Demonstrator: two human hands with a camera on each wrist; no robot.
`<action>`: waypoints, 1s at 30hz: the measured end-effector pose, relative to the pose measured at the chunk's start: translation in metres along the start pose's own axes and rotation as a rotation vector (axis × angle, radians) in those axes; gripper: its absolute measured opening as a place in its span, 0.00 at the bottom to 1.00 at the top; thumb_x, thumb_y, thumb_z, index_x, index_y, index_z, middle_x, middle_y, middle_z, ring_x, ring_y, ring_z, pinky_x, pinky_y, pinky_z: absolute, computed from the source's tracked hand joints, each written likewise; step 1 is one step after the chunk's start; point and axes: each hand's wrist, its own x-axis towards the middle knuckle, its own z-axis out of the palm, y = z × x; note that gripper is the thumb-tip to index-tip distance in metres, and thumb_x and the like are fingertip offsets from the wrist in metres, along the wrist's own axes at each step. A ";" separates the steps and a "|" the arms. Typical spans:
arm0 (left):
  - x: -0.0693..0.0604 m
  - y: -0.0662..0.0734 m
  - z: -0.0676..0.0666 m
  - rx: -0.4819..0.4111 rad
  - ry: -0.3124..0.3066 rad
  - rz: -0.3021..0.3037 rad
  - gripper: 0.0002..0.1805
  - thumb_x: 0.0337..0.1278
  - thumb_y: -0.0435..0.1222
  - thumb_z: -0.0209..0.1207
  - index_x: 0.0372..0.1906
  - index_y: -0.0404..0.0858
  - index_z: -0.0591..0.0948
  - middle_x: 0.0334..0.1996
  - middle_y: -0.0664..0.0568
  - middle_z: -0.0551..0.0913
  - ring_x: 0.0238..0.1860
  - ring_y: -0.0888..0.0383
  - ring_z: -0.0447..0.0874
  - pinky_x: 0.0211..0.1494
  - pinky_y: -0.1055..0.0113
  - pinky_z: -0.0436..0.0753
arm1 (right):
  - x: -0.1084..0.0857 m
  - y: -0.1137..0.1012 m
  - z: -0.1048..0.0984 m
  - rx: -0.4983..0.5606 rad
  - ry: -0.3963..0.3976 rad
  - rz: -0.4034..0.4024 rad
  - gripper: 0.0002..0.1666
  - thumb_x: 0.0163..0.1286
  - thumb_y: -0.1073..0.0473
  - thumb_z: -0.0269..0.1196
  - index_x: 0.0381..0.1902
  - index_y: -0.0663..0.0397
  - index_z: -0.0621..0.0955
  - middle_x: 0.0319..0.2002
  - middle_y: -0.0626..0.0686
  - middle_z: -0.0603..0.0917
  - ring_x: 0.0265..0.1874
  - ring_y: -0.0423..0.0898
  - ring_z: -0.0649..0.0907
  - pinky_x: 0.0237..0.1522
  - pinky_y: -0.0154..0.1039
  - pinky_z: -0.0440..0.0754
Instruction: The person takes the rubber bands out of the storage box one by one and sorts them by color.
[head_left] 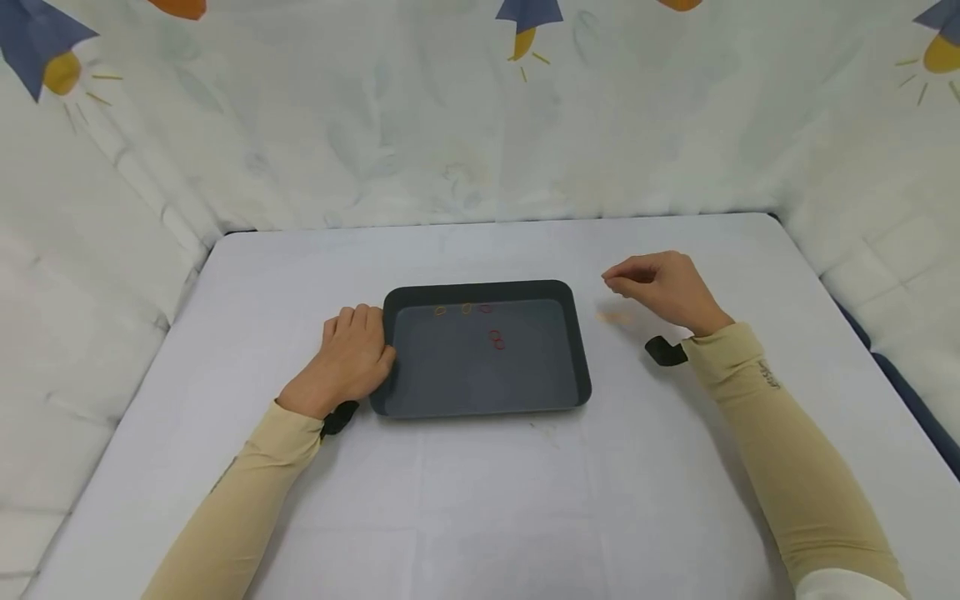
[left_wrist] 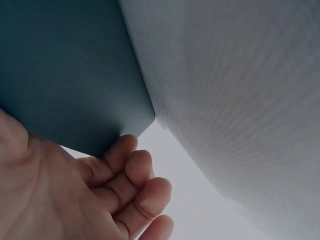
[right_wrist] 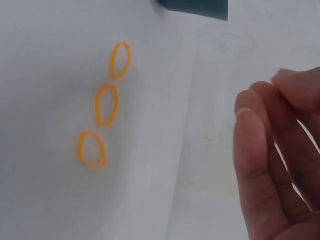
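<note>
My left hand (head_left: 352,358) grips the left side of a dark grey tray (head_left: 480,408), thumb at the rim. In the left wrist view, its curled fingers (left_wrist: 145,200) touch the tray's outer wall (left_wrist: 65,75). Inside the tray lie several small loops like rubber bands, among them a yellow band (head_left: 467,308) and a red band (head_left: 495,336). To the tray's right, my right hand (head_left: 667,287) hovers above the table with bent fingers and nothing visible between them. Beneath it are three orange bands; the right wrist view shows the middle orange band (right_wrist: 106,105) clearly.
A white cloth covers the table (head_left: 495,517). Pale patterned curtains (head_left: 450,125) hang behind it and on both sides. Each wrist carries a black strap-on camera, such as the right camera (head_left: 664,351).
</note>
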 end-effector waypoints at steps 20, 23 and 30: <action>0.006 0.010 0.005 0.018 0.037 -0.012 0.16 0.71 0.37 0.42 0.52 0.27 0.69 0.44 0.39 0.70 0.50 0.40 0.65 0.61 0.41 0.63 | 0.021 -0.043 0.022 0.059 -0.031 -0.211 0.08 0.71 0.56 0.68 0.44 0.39 0.91 0.44 0.47 0.93 0.39 0.39 0.90 0.46 0.30 0.83; 0.006 0.011 0.006 0.021 0.046 -0.013 0.16 0.71 0.37 0.42 0.51 0.27 0.69 0.44 0.39 0.71 0.50 0.40 0.65 0.61 0.41 0.63 | 0.025 -0.051 0.025 0.064 -0.037 -0.242 0.08 0.71 0.56 0.68 0.44 0.39 0.91 0.43 0.47 0.93 0.40 0.37 0.89 0.47 0.30 0.83; 0.006 0.014 0.006 0.023 0.044 -0.022 0.17 0.72 0.37 0.43 0.52 0.27 0.69 0.46 0.38 0.71 0.52 0.39 0.65 0.63 0.41 0.63 | 0.032 -0.066 0.035 0.095 -0.031 -0.323 0.07 0.70 0.56 0.69 0.43 0.40 0.91 0.41 0.46 0.93 0.38 0.35 0.88 0.45 0.30 0.84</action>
